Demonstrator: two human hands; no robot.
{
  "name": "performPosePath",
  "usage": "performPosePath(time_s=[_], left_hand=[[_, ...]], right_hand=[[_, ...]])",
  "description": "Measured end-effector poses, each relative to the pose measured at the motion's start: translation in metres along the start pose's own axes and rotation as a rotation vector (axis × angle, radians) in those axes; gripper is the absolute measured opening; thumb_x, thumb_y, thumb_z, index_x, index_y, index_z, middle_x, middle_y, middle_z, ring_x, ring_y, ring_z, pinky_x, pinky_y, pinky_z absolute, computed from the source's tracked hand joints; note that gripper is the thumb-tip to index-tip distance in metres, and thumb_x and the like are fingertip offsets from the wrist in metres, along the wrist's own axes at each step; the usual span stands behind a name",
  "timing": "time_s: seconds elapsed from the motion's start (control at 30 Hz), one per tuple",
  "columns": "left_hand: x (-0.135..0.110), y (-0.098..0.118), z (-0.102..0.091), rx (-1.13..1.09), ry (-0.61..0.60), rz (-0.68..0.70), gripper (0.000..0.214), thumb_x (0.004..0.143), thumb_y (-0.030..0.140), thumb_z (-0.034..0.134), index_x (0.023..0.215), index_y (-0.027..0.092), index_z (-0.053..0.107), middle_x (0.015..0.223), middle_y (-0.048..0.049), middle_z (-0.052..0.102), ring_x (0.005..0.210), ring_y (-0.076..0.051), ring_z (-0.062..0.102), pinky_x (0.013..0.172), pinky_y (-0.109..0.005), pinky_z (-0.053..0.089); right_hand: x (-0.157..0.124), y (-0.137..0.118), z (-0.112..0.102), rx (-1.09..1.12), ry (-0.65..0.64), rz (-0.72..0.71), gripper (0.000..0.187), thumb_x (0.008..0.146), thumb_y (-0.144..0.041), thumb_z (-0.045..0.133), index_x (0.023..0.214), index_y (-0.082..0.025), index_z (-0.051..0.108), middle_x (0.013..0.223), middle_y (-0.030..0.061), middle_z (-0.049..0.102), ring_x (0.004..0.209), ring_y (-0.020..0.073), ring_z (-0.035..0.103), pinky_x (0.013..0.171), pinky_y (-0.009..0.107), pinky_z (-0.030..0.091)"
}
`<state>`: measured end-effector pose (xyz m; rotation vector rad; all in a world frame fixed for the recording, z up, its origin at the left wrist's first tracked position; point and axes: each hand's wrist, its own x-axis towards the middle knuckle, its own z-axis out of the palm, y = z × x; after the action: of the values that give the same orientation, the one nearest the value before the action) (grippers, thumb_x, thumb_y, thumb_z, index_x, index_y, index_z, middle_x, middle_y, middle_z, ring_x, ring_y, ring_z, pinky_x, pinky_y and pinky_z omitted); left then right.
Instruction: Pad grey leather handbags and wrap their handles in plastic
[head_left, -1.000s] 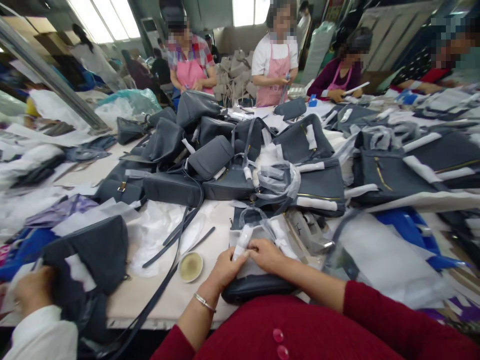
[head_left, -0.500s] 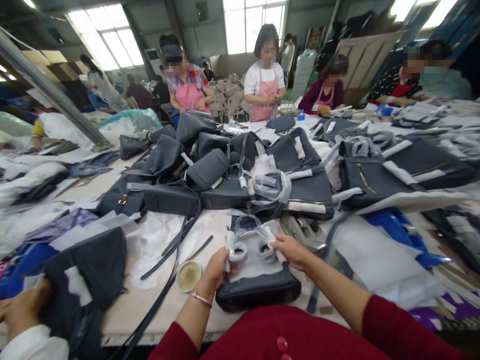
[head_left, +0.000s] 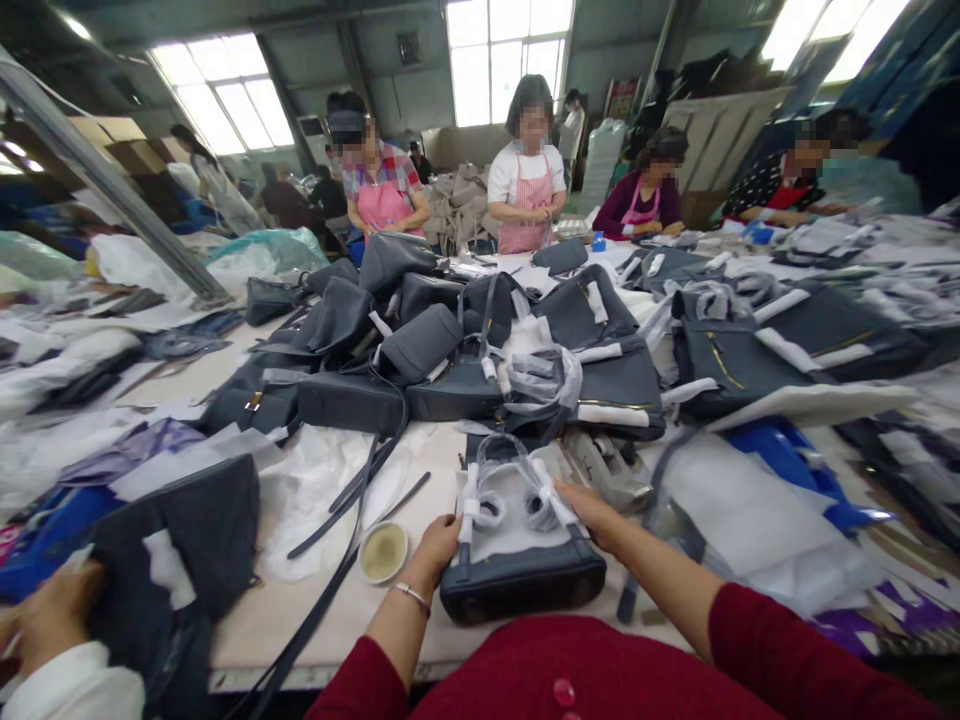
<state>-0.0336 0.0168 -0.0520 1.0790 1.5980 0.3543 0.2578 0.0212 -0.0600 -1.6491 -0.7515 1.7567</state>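
1. I see the dark grey handbag lying flat at the near edge of the table, just in front of the red-sleeved body. I judge this puts both of its ends in easy reach.
2. Its wrapped handles lie folded onto a white sheet on the bag's upper face, which probably keeps them off the leather.
3. The left hand comes in from the bag's left end, wrist bent. Its fingers are curled and its thumb is pressed onto the white wrap at the left handle base.
4. The right hand reaches in from the other side, forearm slanting across the table edge, fingertips pinched on the wrap at the right base.
5. The two grips mirror each other, which I read as steadying the handles evenly.
6. A small round dish sits just beside the left wrist, and a loose strap runs past it.
7. A pile of grey bags lies beyond, and a co-worker's hand at far left holds another bag.
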Motion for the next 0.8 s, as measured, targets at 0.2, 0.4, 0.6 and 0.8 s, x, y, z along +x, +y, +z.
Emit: performPosePath(time_s=[0.2,0.4,0.6,0.8], left_hand=[[-0.022,0.021,-0.019,-0.172,-0.187,0.093,0.057,0.067,0.054,0.066,0.093,0.004,0.072,0.078,-0.0108,0.072,0.082,-0.029,0.066,0.077,-0.035,0.052],[-0.085,0.082,-0.087,-0.296,-0.276,0.239,0.049,0.065,0.040,0.067,0.104,0.010,0.068,0.078,-0.0082,0.071,0.070,-0.025,0.066,0.065,-0.031,0.050],[-0.128,0.167,-0.106,0.698,0.280,0.371,0.017,0.066,0.027,0.057,0.073,0.015,0.066,0.072,-0.0077,0.068,0.073,-0.025,0.064,0.066,-0.030,0.045],[-0.111,0.194,-0.003,0.851,-0.089,0.609,0.028,0.077,0.023,0.050,0.092,0.018,0.072,0.078,-0.0076,0.072,0.073,-0.021,0.066,0.068,-0.027,0.047]], right_hand=[[-0.026,-0.018,0.019,0.322,-0.214,0.050,0.055,0.088,-0.059,0.050,0.107,-0.010,0.066,0.084,0.0129,0.074,0.078,0.0236,0.071,0.080,0.035,0.055],[-0.048,-0.025,0.046,0.300,-0.490,-0.051,0.070,0.086,-0.074,0.035,0.113,-0.017,0.065,0.098,0.0126,0.072,0.097,0.0272,0.067,0.086,0.040,0.051],[-0.035,-0.032,0.059,-0.038,-0.147,-0.179,0.059,0.079,-0.065,0.057,0.117,-0.019,0.059,0.131,0.0169,0.057,0.115,0.0288,0.054,0.087,0.040,0.046],[-0.030,-0.021,0.053,0.261,-0.406,-0.064,0.067,0.084,-0.074,0.036,0.123,-0.022,0.054,0.116,0.0129,0.065,0.097,0.0239,0.064,0.080,0.040,0.050]])
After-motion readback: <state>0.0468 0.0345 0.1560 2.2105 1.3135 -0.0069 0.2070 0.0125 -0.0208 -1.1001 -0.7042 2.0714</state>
